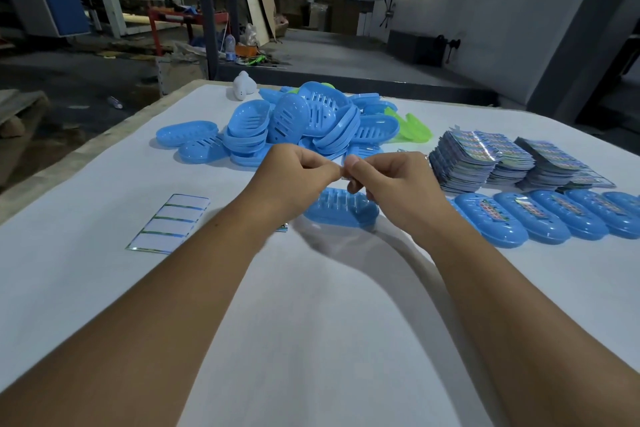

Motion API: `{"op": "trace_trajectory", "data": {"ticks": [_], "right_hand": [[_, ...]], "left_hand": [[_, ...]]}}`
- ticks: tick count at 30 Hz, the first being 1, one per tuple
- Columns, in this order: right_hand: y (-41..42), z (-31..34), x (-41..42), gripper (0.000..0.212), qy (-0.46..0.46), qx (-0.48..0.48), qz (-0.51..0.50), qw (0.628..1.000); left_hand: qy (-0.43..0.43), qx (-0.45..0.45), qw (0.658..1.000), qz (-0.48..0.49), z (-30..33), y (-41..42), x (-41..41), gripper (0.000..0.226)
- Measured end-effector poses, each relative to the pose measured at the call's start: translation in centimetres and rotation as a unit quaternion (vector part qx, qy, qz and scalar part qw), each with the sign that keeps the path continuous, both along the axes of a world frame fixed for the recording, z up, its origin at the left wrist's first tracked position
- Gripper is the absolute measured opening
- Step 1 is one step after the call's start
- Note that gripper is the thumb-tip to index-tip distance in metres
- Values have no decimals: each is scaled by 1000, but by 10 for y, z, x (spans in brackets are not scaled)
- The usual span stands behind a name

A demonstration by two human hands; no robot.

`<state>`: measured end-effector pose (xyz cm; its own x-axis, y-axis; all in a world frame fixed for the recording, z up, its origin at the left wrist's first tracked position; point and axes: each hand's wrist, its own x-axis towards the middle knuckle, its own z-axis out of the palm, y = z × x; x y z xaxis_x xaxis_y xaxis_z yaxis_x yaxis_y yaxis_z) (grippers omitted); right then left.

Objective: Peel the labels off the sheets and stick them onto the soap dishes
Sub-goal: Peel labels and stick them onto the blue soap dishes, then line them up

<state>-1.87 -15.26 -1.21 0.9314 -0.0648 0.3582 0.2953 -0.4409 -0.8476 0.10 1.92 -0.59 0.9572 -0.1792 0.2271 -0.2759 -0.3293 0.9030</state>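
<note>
My left hand (pixel 298 172) and my right hand (pixel 388 177) meet above the table, fingertips pinched together on a small label (pixel 344 177) that is mostly hidden between them. Just below the hands a blue soap dish (pixel 341 210) lies upside down on the white table (pixel 311 288). A pile of blue soap dishes (pixel 294 125) sits beyond the hands. Stacks of colourful label sheets (pixel 485 159) stand at the right. A row of labelled blue dishes (pixel 540 215) lies in front of those stacks.
An emptied backing sheet (pixel 169 224) lies at the left of the table. Green plastic pieces (pixel 414 130) lie behind the dish pile, and a white object (pixel 244 85) sits at the far edge. The table's left edge (pixel 86 152) drops to a workshop floor.
</note>
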Motion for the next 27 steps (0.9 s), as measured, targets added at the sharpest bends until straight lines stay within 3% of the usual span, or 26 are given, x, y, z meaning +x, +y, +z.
{"op": "trace_trajectory", "data": {"ticks": [8,16,19,23,27], "right_hand": [[-4,-5,8,22,21,-5,-90,996],[-9,-1,7,23,62,-3,-96,993],[-13,-1,8,32,86,-28,-96,991],[-14,-5,8,46,111,-69,-95,987],[-14,-7,10,40,125,-110,-97,981]], "left_hand": [[-15,3,998,67,-6,-1,7,15],[-4,29,997,76,-9,2,14,32],[21,45,996,68,-13,2,16,37],[39,66,996,56,-17,1,15,28],[35,80,994,63,-22,1,16,17]]}}
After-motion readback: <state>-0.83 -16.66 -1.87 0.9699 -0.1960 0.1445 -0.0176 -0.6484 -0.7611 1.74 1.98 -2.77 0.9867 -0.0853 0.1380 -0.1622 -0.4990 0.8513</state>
